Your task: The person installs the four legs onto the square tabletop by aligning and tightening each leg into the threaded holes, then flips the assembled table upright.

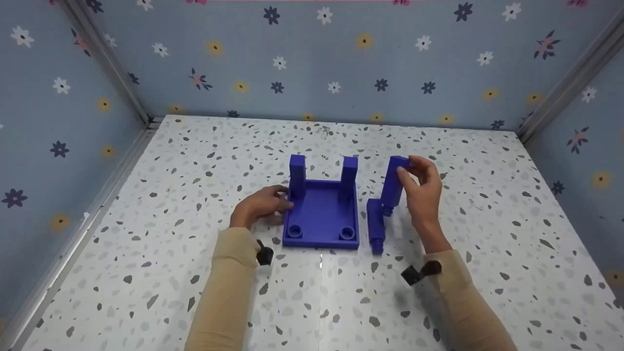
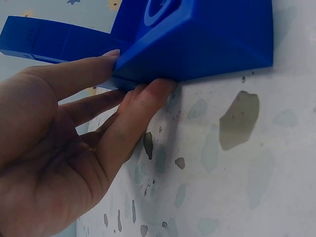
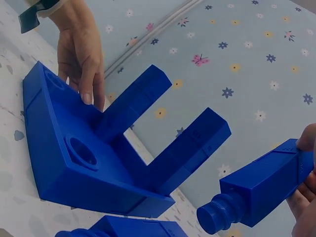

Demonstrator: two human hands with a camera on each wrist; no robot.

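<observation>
The left hand pinches the blue tray at its left wall, seemingly to steady it, while the right hand grips the raised leg by its plain end, leaving the threaded tip bare, near the lying leg right of the tray.
</observation>
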